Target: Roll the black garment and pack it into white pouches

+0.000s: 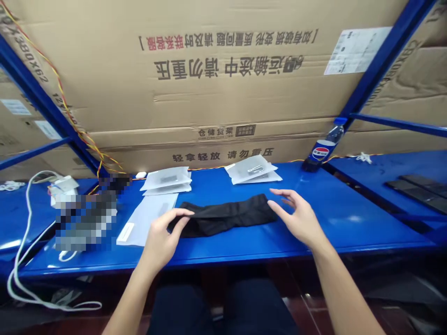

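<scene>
A long folded piece of black cloth [230, 215] lies across the blue shelf top [349, 218], near its front edge. My left hand [166, 232] pinches the left end of the cloth between thumb and fingers. At the other end, my right hand [296, 215] is held with its thumb and fingers apart, just beside the cloth, with nothing in it. Behind the cloth are frosted plastic bags in two small piles, one at the left [167, 179] and one near the middle [253, 170]. A larger frosted bag [148, 218] lies flat beyond my left hand.
A cola bottle [323, 146] leans at the back right by a blue post. White cables [26, 242] and a white adapter [64, 188] are at the left, near a pixelated patch. Large cardboard [223, 102] stands behind. Dark flat items [419, 190] lie at the far right.
</scene>
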Motion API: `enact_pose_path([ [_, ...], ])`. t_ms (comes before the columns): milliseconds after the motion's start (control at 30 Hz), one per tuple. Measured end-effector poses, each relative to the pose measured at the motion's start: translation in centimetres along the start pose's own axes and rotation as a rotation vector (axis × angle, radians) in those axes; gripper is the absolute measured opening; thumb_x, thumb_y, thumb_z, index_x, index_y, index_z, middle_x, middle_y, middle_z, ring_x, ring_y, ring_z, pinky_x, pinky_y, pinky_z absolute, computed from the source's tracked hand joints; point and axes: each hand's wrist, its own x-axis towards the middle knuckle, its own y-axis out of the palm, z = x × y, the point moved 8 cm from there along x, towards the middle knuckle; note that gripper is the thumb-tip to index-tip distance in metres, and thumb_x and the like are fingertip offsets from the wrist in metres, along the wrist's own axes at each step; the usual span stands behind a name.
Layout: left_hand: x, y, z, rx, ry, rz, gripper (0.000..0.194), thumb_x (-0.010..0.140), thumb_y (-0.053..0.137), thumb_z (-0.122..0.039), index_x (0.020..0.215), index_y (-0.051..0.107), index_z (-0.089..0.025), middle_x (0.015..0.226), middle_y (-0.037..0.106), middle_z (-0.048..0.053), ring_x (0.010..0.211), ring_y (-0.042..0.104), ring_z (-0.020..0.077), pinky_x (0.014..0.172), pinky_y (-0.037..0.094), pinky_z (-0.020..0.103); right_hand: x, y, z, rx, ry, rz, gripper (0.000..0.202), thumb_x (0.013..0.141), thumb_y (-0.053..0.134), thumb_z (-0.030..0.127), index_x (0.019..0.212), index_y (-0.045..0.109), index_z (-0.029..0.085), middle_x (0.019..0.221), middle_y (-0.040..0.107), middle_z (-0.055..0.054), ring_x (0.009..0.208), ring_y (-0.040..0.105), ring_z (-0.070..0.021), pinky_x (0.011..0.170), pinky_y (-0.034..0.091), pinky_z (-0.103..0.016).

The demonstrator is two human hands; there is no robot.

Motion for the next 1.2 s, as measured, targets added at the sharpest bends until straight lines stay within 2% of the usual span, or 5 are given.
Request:
enact_pose_path([
  [133,-0.7,0.5,0.3,-0.025,-0.072,0.048,0.029,0.099,0.058,-0.046,0.098,0.077,-0.024,0.101,0.082,0.005,0.099,0.077,0.0265,0.094,0.063,0.041,0.7,1.7,-0.3,-0.149,-0.040,0.073,0.058,0.079,0.074,0.070,0.113,0.073,0.023,0.140,0.070,-0.017,0.146,0.051,-0.0423,0.119,0.039,-0.068],
  [300,-1.1,-0.3,0.6,-0.063,-0.053,0.014,0.025,0.100,0.061,-0.042,0.102,0.080,-0.025,0.106,0.083,0.004,0.104,0.078,0.0260,0.099,0.062,0.041,0.9,1.0,1.0,0.081,0.008,0.097,0.044,0.083,0.074,0.064,0.099,0.073,0.023,0.127,0.077,-0.014,0.122,0.071,-0.0346,0.112,0.052,-0.057],
  [567,-6.0,-1.5,-1.2,0.062,0.075,0.370,0.016,0.099,0.069,-0.041,0.098,0.083,-0.034,0.095,0.083,0.001,0.088,0.080,0.0228,0.081,0.066,0.031,-6.9,-3.1,0.2,0.076,0.059,0.440,0.033,0.081,0.080,0.060,0.093,0.077,0.030,0.118,0.080,-0.013,0.125,0.071,-0.0385,0.104,0.060,-0.052],
  [1000,1.4,7.7,-1.9,0.410,0.278,0.428,0.032,0.101,0.068,-0.036,0.129,0.074,-0.022,0.131,0.073,0.011,0.117,0.070,0.0302,0.099,0.061,0.045,-3.8,0.3,6.2,-0.112,-0.493,0.192,0.032,0.102,0.055,0.021,0.123,0.077,0.031,0.144,0.066,-0.008,0.126,0.070,-0.0251,0.106,0.060,-0.045],
  [1200,0.4,7.8,0.5,0.439,0.342,0.308,0.036,0.109,0.055,-0.041,0.132,0.072,-0.019,0.133,0.074,0.013,0.121,0.071,0.0285,0.105,0.060,0.043,-7.5,-1.6,7.5,-0.264,-0.630,0.168,0.019,0.094,0.060,0.012,0.083,0.069,0.025,0.140,0.069,-0.009,0.144,0.056,-0.0358,0.109,0.056,-0.055],
])
